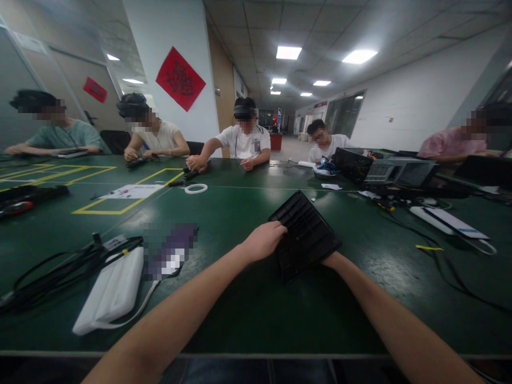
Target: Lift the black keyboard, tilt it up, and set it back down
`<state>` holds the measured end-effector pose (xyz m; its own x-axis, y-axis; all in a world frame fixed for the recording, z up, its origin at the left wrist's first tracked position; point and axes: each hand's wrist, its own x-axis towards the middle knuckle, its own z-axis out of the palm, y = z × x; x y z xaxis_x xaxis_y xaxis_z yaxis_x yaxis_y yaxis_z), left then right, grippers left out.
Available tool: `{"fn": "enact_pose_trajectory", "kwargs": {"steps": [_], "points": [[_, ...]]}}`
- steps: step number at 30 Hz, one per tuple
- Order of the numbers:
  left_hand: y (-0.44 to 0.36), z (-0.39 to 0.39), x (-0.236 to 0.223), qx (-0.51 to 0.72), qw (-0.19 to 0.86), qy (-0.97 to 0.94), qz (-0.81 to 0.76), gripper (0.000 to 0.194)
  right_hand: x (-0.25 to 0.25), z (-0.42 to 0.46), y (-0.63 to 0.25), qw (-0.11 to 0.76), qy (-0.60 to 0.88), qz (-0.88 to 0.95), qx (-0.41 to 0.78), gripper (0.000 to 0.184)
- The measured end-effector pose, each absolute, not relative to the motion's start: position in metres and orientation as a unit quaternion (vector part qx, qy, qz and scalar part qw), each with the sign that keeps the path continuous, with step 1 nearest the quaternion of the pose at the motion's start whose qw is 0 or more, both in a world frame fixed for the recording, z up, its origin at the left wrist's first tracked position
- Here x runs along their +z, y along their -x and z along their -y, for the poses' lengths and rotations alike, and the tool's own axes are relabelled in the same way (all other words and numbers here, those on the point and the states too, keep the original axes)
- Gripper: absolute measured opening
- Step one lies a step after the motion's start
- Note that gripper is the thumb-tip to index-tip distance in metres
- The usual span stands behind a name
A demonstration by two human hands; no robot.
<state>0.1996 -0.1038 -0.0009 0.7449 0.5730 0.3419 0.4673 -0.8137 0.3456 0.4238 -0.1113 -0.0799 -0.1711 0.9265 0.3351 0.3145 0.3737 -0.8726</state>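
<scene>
Squarely between both hands — a black ribbed panel, tilted.

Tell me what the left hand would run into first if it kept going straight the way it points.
The left hand already touches the black panel, so that comes first. Past it, probably bare green table; depth is hard to judge.
</scene>
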Motion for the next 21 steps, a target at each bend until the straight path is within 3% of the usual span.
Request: {"fn": "enact_pose_trajectory", "kwargs": {"steps": [6, 9, 13, 18, 21], "points": [[-0.203, 0.086, -0.023, 0.314, 0.403, -0.777, -0.367, 0.012, -0.075, 0.114, -0.425, 0.463, 0.412, 0.675, 0.401, 0.045], [-0.204, 0.082, -0.027, 0.315, 0.451, -0.754, -0.36, 0.011, -0.073, 0.114, -0.422, 0.474, 0.412, 0.664, 0.406, 0.048], [-0.205, 0.085, -0.019, 0.318, 0.339, -0.812, -0.353, 0.008, -0.071, 0.117, -0.421, 0.477, 0.41, 0.657, 0.415, 0.044], [-0.208, 0.094, -0.009, 0.24, 0.128, -0.895, -0.353, 0.021, -0.08, 0.111, -0.427, 0.471, 0.433, 0.664, 0.387, 0.051], [-0.209, 0.098, -0.009, 0.223, 0.081, -0.902, -0.361, 0.024, -0.085, 0.107, -0.43, 0.468, 0.446, 0.668, 0.369, 0.051]]}}
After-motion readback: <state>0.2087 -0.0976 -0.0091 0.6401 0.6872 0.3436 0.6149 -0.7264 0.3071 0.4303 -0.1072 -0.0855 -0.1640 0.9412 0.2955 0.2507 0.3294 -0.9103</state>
